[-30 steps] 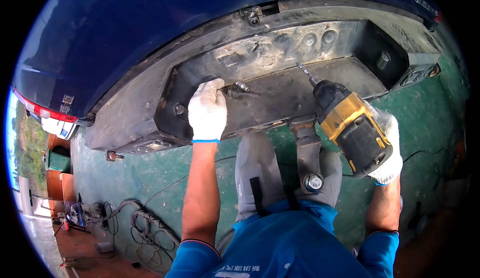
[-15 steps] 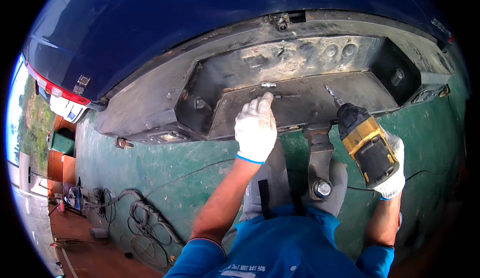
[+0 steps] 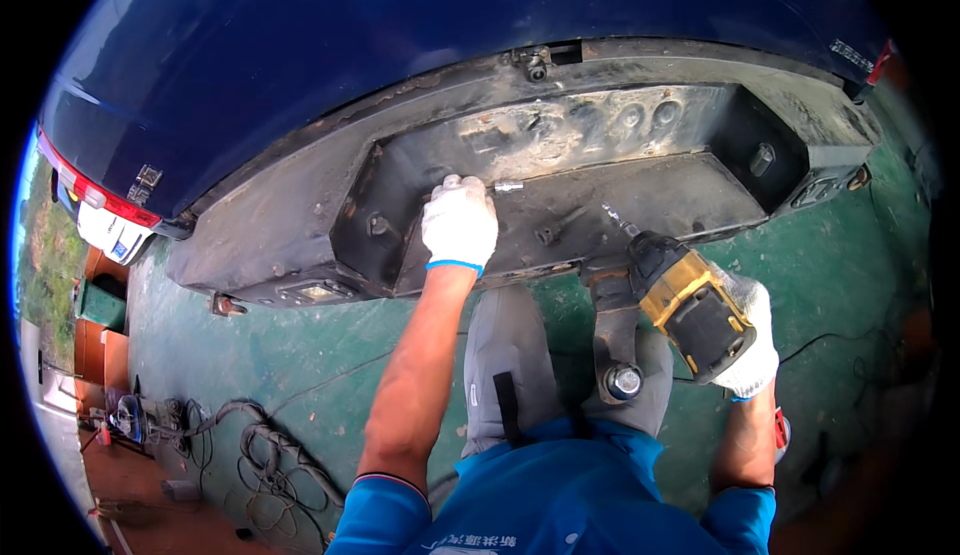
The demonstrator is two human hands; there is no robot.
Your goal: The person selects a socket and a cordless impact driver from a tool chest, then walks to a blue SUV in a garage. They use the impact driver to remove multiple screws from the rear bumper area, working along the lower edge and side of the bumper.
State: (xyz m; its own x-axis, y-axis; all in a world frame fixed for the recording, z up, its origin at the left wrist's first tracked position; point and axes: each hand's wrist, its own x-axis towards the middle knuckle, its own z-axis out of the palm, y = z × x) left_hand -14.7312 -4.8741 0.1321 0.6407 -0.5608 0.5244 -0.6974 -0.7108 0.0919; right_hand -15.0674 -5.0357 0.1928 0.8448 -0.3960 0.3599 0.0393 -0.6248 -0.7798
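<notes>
In my gloved right hand (image 3: 757, 340) is a yellow and black cordless impact driver (image 3: 680, 295), its metal bit pointing up and left over the bumper's recess. My gloved left hand (image 3: 460, 223) reaches into the left part of that recess, fingers curled and pressed together against the surface. What lies under the fingertips is hidden. Just right of them a small silver socket (image 3: 508, 186) rests on the recess floor. A dark bolt-like piece (image 3: 545, 235) lies nearer to me. Around all this is the dirty black step bumper (image 3: 270, 217) of a blue vehicle (image 3: 400, 15).
A tow hitch with a shiny ball (image 3: 624, 382) juts toward me between my knees. Coiled hoses and cables (image 3: 270, 455) lie on the green floor (image 3: 390, 340) at the left, near a small machine (image 3: 140, 417). A thin cable (image 3: 820, 340) runs along the right.
My left hand has moved left across the recess, away from the silver socket, uncovering the dark piece. The view has shifted slightly; my right hand still grips the impact driver.
</notes>
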